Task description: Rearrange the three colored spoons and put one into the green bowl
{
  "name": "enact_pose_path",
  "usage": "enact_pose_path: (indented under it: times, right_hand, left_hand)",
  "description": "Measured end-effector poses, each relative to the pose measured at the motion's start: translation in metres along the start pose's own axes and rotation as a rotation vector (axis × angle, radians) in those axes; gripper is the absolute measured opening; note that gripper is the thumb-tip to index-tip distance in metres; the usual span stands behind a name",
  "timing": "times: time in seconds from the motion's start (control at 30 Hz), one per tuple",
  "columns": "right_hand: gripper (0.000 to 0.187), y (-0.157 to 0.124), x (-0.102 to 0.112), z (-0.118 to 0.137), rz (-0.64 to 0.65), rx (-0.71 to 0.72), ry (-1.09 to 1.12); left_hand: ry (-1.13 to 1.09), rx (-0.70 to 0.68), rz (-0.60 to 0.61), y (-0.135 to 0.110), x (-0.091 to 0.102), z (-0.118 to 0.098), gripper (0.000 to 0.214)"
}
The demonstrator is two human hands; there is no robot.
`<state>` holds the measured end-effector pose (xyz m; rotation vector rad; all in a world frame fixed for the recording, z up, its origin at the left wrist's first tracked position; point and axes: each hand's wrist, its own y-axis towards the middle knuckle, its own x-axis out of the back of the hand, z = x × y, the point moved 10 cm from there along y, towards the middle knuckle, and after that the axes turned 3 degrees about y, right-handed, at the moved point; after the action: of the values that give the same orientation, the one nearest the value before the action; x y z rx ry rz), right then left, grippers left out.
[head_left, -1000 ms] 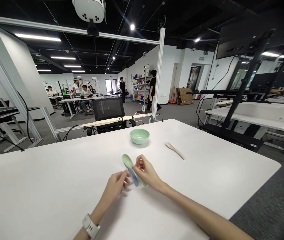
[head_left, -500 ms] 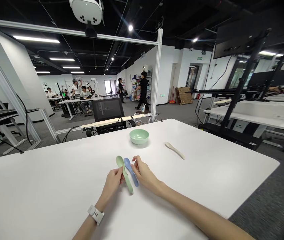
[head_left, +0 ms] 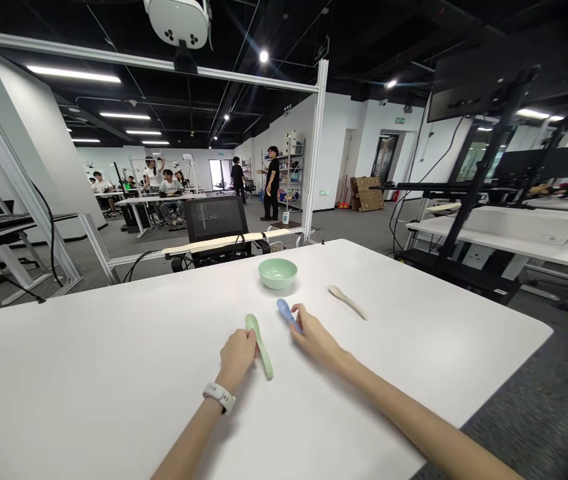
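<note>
My left hand (head_left: 237,354), with a white watch at the wrist, is closed on a pale green spoon (head_left: 260,345) that lies slanted over the white table (head_left: 114,373). My right hand (head_left: 315,335) pinches a blue spoon (head_left: 286,311) by its handle, its bowl pointing toward a mint green bowl (head_left: 277,273) farther back. A beige spoon (head_left: 348,302) lies loose on the table to the right of my right hand.
Behind the table stand a black office chair (head_left: 217,222) and a white metal frame (head_left: 314,147) with a headset (head_left: 178,21) hung on top. A black stand and another white table (head_left: 504,237) are at the right. Several people are far back in the room.
The two spoons, held together a second ago, have come apart. My right hand carried the blue spoon forward and right toward the bowl; my left hand keeps the green spoon.
</note>
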<state>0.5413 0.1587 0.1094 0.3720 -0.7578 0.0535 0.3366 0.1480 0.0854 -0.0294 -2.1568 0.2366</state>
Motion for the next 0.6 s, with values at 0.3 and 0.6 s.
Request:
enact_pose_path:
  times: [0.3,0.6]
  right_hand:
    - [0.022,-0.005,0.026,-0.053,-0.034,-0.042,-0.003]
    - [0.026,-0.005,0.018,-0.054,-0.008,-0.047,0.024]
  left_hand:
    - [0.220,-0.003,-0.046,-0.001,-0.002,-0.016,0.056]
    - [0.371,-0.018,-0.048,-0.001,-0.008,-0.022,0.041]
